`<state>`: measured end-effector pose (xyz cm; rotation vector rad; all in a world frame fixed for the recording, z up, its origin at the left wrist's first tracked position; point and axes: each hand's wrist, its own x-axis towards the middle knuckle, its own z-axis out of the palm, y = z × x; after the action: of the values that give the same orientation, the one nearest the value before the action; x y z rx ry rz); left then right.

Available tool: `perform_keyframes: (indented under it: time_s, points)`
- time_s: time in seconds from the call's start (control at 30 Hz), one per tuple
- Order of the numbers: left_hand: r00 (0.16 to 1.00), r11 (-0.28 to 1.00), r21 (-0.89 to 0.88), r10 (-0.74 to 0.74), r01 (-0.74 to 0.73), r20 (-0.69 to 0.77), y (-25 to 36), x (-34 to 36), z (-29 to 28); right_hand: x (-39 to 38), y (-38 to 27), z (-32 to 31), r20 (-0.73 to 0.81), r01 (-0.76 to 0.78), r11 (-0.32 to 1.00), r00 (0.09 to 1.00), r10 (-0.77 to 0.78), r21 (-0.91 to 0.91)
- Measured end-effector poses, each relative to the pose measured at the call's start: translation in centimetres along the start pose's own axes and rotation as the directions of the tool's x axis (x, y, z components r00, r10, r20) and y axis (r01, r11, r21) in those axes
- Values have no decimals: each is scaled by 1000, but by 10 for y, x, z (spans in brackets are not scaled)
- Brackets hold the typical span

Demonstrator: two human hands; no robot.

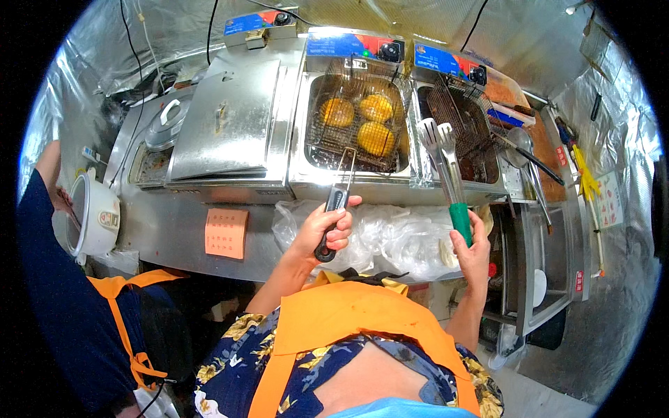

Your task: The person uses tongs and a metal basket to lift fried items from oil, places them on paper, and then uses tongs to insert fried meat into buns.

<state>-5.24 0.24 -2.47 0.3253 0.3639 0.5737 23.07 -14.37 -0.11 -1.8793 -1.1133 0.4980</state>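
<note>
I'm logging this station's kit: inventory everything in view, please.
Wire baskets: two, dark, middle and right fryers
Round food pieces: three, golden, middle basket
Metal cover: one, silver, centre-left
Control panels: three, blue-red, behind fryers
Rice cooker: one, white, far left
Paper note: one, orange, counter front
Plastic sheeting: count unclear, clear, counter
Tongs: one, silver-green, centre-right
Co-worker: one, dark-blue top, left edge
Left hand: one, bare, on basket handle
Right hand: one, bare, gripping tongs

Left of the left grip (pixel 327 230) I can make out an orange note (pixel 226 233), with a white rice cooker (pixel 104 217) farther left. Clear plastic sheeting (pixel 390 237) reaches my right grip (pixel 472 240); well right of that, I see a yellow item (pixel 587 182) by the wall.
</note>
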Motion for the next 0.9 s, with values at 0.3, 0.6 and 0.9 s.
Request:
perform_keyframes:
  time_s: [0.3,0.6,0.9]
  points:
    - [992,991,111,56,-69,115,24,-3,17,19,-47,-30,202,414,642,903,-378,-645]
    - [976,997,30,68,-75,205,47,7,37,97,-79,30,498,591,296,800,-335,-750]
    - [970,995,26,90,-98,224,52,4,37,136,-56,28,506,552,604,820,-267,-576]
